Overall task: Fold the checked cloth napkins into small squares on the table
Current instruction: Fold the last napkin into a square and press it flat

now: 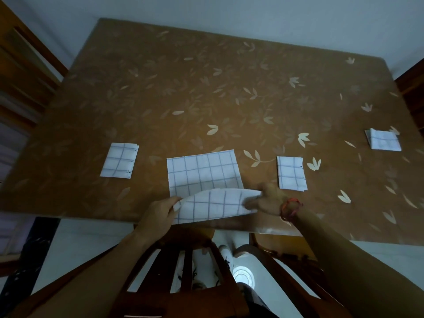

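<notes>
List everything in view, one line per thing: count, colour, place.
table: one, brown cover with pale leaves, fills the middle of the view
wall: one, white, beyond the table
open napkin: one, white with blue checks, centre, near edge lifted
left folded napkin: one, same colours, left of the open napkin
right folded napkin: one, same colours, right of the open napkin
far folded napkin: one, same colours, near the table's right edge
chair: one, dark wood, below the near table edge
bracelet: one, red, right wrist
left hand: one, pinches the lifted edge's left end
right hand: one, blurred, grips its right end
</notes>
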Available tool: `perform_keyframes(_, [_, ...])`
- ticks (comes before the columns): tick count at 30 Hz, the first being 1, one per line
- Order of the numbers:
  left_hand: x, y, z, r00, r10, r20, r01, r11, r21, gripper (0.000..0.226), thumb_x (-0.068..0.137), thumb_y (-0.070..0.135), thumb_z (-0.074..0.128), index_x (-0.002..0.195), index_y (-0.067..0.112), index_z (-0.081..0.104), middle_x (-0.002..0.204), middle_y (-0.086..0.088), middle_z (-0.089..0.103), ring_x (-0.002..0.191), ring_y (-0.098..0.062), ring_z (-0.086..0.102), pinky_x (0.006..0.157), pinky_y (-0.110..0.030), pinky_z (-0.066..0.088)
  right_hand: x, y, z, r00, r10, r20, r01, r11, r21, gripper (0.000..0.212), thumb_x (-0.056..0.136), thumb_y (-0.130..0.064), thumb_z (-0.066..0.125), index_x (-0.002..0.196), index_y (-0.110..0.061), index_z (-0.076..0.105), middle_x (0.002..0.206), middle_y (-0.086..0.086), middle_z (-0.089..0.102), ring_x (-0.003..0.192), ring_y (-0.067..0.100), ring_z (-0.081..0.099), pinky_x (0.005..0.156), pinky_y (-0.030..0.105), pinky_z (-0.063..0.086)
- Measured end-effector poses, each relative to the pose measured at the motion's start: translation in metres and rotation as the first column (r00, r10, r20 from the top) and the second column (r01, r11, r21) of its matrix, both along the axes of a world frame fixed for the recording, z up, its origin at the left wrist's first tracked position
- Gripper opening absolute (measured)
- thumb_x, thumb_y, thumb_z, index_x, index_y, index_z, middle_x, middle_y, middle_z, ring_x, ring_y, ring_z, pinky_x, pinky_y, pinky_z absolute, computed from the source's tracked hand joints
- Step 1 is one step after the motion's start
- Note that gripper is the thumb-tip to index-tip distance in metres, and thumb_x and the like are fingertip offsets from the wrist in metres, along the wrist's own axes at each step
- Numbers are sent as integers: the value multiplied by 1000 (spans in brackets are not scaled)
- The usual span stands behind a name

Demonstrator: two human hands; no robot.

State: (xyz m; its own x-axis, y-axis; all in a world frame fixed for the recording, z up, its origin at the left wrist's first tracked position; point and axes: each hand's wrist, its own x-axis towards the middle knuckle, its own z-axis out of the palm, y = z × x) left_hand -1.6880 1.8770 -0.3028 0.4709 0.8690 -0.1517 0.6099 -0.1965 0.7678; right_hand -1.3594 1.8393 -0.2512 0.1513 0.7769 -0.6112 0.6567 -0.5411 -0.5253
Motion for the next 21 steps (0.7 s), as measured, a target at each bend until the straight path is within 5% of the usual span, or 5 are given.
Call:
perform_keyframes(4, [4,13,8,995,95,13,-94,994,-63,16,99,25,49,95,22,64,64,4,58,58,-11,55,47,-23,39,-3,21,2,999,6,-45,-7,1000,-7,41,68,-50,78,97,-23,69,90,-4,71,84,14,67,74,33,57])
perform_keyframes(7, [12,28,11,981,195,-12,-195,973,-123,22,100,27,47,89,16,63,73,0,62,67,-9,59,55,-26,46,-2,22,-7,992,-63,-112,61,998,-24,46,64,-44,82,103,-24,68,95,-9,70,89,11,66,81,34,57])
perform_keyframes(11, [21,50,13,950,304,-67,-310,940,-144,28,101,29,44,88,11,60,76,1,60,75,-11,57,57,-23,42,-6,26,-19,966,-175,-192,173,985,-25,31,72,-28,82,98,-18,69,94,-1,72,82,12,67,66,23,53])
perform_keyframes(14, [27,64,15,929,361,-82,-370,914,-168,27,102,29,43,86,12,57,76,1,57,75,-12,54,57,-21,38,-11,32,-34,967,-215,-135,216,976,-13,25,72,-24,81,93,-17,68,91,4,72,84,20,68,73,35,58])
perform_keyframes(21, [17,65,13,886,458,-73,-454,823,-341,37,91,30,64,122,12,54,106,0,60,94,-13,55,64,-19,41,-17,45,-57,949,-300,-99,299,954,-22,23,74,-22,80,91,-15,66,86,6,71,78,24,70,72,38,60])
